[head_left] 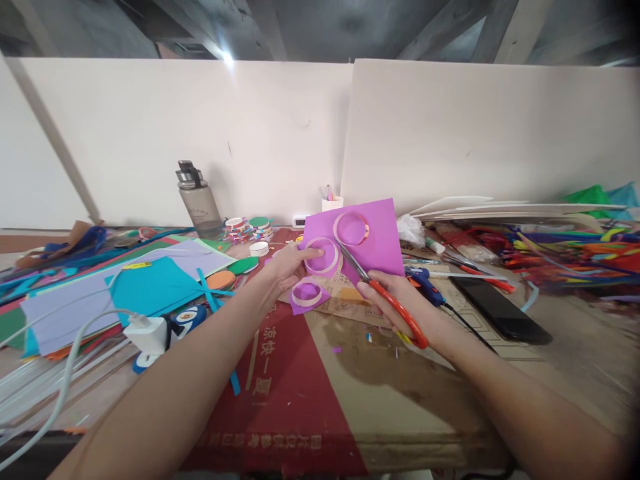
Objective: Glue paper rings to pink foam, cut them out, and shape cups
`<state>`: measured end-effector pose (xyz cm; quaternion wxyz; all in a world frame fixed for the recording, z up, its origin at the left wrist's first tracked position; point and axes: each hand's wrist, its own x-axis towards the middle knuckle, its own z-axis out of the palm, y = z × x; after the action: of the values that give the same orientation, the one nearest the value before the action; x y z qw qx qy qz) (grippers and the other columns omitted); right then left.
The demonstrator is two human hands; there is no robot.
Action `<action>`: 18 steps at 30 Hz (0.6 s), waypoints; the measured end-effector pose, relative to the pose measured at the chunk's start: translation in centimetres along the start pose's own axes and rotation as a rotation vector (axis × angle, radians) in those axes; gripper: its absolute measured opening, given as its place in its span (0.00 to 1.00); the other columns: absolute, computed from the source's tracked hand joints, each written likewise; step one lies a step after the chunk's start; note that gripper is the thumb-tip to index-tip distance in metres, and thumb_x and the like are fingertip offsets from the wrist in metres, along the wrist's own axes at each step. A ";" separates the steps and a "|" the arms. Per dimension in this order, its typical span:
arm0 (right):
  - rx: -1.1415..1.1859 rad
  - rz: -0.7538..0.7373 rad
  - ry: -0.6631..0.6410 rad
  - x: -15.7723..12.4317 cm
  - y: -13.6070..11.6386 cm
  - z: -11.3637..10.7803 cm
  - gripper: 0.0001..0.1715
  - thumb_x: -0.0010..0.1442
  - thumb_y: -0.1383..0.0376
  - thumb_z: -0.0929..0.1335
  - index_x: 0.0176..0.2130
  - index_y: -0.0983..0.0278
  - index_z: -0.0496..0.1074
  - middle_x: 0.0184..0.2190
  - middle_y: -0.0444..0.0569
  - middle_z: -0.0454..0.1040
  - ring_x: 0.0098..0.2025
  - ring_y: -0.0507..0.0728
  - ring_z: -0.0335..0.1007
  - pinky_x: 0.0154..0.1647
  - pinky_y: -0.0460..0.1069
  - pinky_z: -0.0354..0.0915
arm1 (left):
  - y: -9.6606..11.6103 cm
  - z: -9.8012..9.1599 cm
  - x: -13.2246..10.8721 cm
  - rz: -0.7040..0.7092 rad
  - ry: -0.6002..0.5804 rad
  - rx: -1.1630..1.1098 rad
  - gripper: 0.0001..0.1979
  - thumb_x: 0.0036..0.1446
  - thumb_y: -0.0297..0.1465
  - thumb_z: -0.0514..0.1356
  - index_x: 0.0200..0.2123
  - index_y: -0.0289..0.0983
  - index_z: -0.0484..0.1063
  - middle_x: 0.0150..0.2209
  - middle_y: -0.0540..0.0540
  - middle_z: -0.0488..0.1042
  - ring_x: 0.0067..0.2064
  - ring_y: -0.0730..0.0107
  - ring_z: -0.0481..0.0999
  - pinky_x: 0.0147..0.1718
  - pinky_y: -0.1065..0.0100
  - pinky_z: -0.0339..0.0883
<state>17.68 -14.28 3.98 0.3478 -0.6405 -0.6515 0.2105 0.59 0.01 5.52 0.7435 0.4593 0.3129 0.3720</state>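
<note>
My left hand (293, 263) grips a purple sheet (383, 233) at its left side, the thumb pressing inside a pale ring (334, 259) on it. Another pale ring (336, 230) sits higher on the same sheet. In my right hand (393, 293) is a pair of scissors (395, 308) with orange-red handles, its blades against the sheet between the two rings. Whether the blades are apart is hard to make out. Below the sheet lies a smaller purple piece (299, 309) with a third pale ring (295, 293) on it.
At left are coloured sheets (155, 283), a white charger (147, 333) with its cable, and a grey bottle (200, 207). To the right lie a blue glue gun (425, 287), a black phone (500, 310) and colourful strips (560, 257). Cardboard (400, 400) covers the table.
</note>
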 end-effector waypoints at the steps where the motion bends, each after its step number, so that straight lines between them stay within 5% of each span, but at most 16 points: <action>1: 0.001 0.006 0.001 -0.1 -0.2 -0.1 0.15 0.60 0.53 0.60 0.28 0.60 0.61 0.18 0.41 0.63 0.18 0.50 0.58 0.18 0.45 0.53 | 0.2 -0.1 0.0 -0.006 -0.016 0.006 0.12 0.38 0.19 0.67 0.31 0.30 0.74 0.27 0.44 0.78 0.28 0.66 0.77 0.31 0.64 0.73; 5: 0.005 0.016 -0.008 -0.2 -0.5 0.0 0.16 0.60 0.53 0.60 0.28 0.60 0.61 0.19 0.41 0.63 0.19 0.50 0.60 0.18 0.44 0.54 | 0.5 -0.2 -0.1 -0.013 -0.048 -0.001 0.12 0.37 0.19 0.67 0.31 0.29 0.74 0.27 0.44 0.78 0.28 0.66 0.77 0.31 0.65 0.73; 11: 0.095 0.045 0.057 -0.2 0.0 0.6 0.17 0.60 0.52 0.60 0.28 0.60 0.57 0.19 0.39 0.61 0.18 0.49 0.58 0.18 0.44 0.54 | -1.2 1.0 0.2 0.066 0.185 -0.210 0.10 0.40 0.24 0.69 0.29 0.35 0.74 0.25 0.50 0.76 0.26 0.73 0.74 0.26 0.71 0.69; 18: 0.143 0.004 -0.017 0.0 0.5 0.5 0.15 0.59 0.51 0.62 0.30 0.60 0.59 0.20 0.39 0.61 0.19 0.49 0.59 0.18 0.44 0.54 | -2.0 1.2 0.6 0.168 0.103 -0.153 0.12 0.37 0.24 0.70 0.30 0.32 0.75 0.28 0.45 0.78 0.29 0.69 0.76 0.30 0.68 0.71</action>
<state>17.70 -14.13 3.26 0.3866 -0.6136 -0.6365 0.2624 2.38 -0.57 4.09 0.7254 0.4060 0.2817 0.4791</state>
